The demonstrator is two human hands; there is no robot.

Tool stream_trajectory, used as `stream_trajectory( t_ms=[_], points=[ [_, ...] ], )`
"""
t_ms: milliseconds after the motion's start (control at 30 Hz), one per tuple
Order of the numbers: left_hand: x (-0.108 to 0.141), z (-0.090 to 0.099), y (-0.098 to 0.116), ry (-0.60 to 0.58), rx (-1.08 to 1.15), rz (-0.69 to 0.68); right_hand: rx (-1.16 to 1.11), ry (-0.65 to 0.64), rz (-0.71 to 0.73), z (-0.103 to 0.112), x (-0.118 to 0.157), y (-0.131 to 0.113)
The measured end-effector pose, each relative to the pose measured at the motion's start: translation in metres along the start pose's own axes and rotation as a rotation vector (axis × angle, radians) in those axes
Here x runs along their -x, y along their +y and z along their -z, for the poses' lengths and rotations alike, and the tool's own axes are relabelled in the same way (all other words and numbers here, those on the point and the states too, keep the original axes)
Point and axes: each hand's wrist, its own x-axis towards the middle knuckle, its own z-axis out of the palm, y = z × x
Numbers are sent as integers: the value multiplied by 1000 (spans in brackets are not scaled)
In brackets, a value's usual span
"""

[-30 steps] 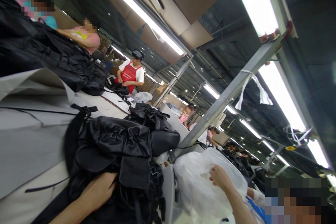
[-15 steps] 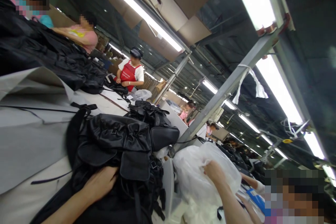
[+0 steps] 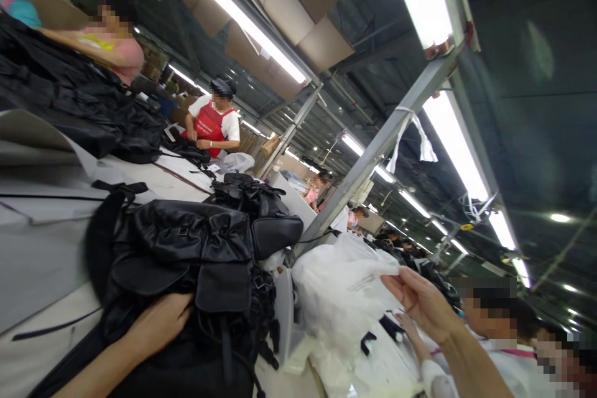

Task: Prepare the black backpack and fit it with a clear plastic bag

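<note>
A black leather-look backpack with pocket flaps and buckles lies on the table in front of me. My left hand rests on its front below a pocket flap, fingers curled in against the material and their tips hidden. To the right, my right hand pinches the upper edge of a translucent white plastic bag between thumb and fingers. The plastic is stretched toward that hand. Below my right wrist, another person's hand is close to the plastic and to small black pieces.
Another black backpack lies just behind. Black bags are heaped at the left, beside grey sheeting. A slanting metal post rises behind the plastic. A person in a red apron works across the table; another person is at right.
My right hand has moved right and pulled the plastic bag's edge out with it. My left hand stays on the backpack. The view has shifted, and more of the person at right shows.
</note>
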Motion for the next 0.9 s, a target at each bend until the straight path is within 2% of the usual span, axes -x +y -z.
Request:
stream_trajectory(
  t_ms=[67,133,233,300,400,500,567,633,767,833,900],
  points=[
    [2,5,2,-30,28,-44,-79,16,1,-2,4,-8],
    [5,10,6,-52,113,-149,-154,28,41,-6,9,-16],
    [10,18,14,-90,259,-301,-268,-18,49,-23,25,-25],
    [15,24,24,-85,349,-301,-298,-114,1,-46,41,-22],
    [31,36,48,-77,568,-278,-312,-279,-89,-95,67,-3],
    [54,52,78,-110,855,-385,-321,-414,-215,-146,89,20],
    [70,60,96,-165,948,-432,-309,-490,-259,-173,96,35],
    [82,64,106,-154,946,-393,-306,-548,-265,-191,96,47],
    [94,55,103,21,814,-183,-339,-624,-260,-210,87,72],
    [94,48,95,27,914,-67,-385,-657,-275,-214,87,84],
    [93,41,90,25,1069,7,-407,-753,-310,-218,95,96]
  ],
)
